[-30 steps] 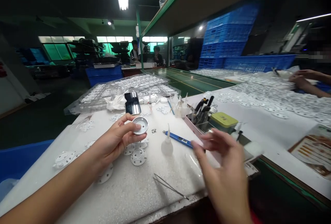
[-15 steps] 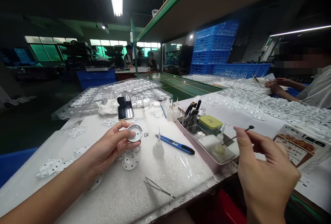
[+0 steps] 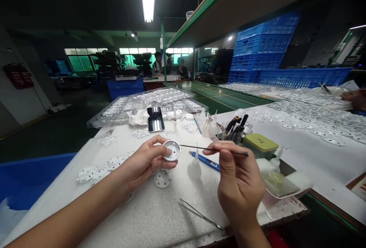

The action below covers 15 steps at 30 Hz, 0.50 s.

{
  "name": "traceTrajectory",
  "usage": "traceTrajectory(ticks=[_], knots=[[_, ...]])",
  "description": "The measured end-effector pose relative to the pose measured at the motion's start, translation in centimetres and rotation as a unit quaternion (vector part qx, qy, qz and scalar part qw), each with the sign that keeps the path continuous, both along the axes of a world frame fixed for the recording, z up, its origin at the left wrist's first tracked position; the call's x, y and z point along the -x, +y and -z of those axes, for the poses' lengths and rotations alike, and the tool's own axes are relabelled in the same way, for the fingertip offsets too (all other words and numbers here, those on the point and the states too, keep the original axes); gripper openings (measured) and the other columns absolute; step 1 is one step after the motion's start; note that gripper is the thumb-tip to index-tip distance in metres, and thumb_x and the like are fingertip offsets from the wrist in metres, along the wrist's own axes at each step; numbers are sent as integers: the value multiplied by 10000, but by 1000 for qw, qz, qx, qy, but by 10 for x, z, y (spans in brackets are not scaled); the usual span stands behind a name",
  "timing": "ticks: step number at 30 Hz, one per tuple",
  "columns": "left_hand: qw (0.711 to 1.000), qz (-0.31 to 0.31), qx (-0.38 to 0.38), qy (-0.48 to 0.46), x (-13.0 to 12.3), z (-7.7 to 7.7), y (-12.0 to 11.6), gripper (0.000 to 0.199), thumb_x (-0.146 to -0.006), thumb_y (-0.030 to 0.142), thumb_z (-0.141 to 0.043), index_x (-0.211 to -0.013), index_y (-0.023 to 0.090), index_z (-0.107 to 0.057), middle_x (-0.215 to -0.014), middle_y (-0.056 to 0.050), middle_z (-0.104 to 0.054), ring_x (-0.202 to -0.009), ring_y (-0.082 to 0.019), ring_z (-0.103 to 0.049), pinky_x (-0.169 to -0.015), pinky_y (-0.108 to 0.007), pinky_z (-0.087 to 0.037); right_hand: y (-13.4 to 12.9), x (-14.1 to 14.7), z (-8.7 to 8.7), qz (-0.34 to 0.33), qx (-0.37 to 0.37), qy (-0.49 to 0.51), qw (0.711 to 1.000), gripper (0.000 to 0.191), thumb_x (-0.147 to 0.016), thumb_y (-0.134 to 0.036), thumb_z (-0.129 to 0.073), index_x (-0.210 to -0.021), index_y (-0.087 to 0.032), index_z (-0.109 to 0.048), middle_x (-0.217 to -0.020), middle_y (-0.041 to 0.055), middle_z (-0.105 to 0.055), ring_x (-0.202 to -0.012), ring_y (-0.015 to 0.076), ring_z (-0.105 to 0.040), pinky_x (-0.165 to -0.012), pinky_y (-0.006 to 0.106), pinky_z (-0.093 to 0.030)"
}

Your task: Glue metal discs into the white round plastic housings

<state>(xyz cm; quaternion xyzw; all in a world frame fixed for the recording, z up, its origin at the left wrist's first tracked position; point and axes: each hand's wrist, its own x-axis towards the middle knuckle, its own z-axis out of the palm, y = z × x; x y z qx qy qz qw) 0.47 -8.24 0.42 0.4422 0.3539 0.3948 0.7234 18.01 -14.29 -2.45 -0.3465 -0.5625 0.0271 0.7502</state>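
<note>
While pinched in left hand (image 3: 148, 160): white round disc (image 3: 172, 151), raised over the bench (image 3: 137, 217); hollow face toward the camera, rim raised, small holes visible, thumb laid on the inner face.
Right hand (image 3: 240, 183): closed on thin dark rod (image 3: 187, 146), gripped between thumb and fingers; far end pointing at the disc's rim, contact impossible to tell.
Right of the disc: translucent squeeze bottle (image 3: 194, 168), upright, thin nozzle upward; blue pen-type tool (image 3: 210, 162) lying just behind, partly hidden by right hand.
Near edge: metal tweezers (image 3: 200, 214), lying flat between the forearms.
Below left hand: loose white disc (image 3: 162, 178), with further white discs (image 3: 98, 175) grouped beyond the left forearm.
Behind left hand: dark-screened phone (image 3: 156, 120), beside heaps of small white parts (image 3: 140, 133).
Beside right hand: yellow-lidded tin (image 3: 260, 142), near black-handled tools (image 3: 237, 128).
Far end of bench: clear trays of white parts (image 3: 148, 97).
Background: stacked blue crates (image 3: 254, 53); at far right, co-worker's hand (image 3: 354, 97), partly cropped by the frame.
</note>
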Motion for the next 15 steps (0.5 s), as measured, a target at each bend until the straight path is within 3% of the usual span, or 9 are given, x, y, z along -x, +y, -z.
traceTrajectory(ticks=[8,15], knots=[[999,45,-4,-5,-3,-1,-11,271,-749,58,-682,-896,178,-489,-763,-33,-664,-608,-156,-697,-545,-208,-596,5,6,7,-45,4,-27,999,148,-947,-157,-510,-1005,-247,-612,-871,6,-647,-781,138,-643,-731,288,-535],[998,57,1,-7,-3,0,-13,297,-729,58,-696,-886,180,-475,-749,-17,-658,-593,-165,-703,-512,-194,-582,7,6,7,22,6,7,1000,122,-936,-174,-548,-989,-240,-637,-831,-3,-663,-778,135,-659,-722,275,-534]])
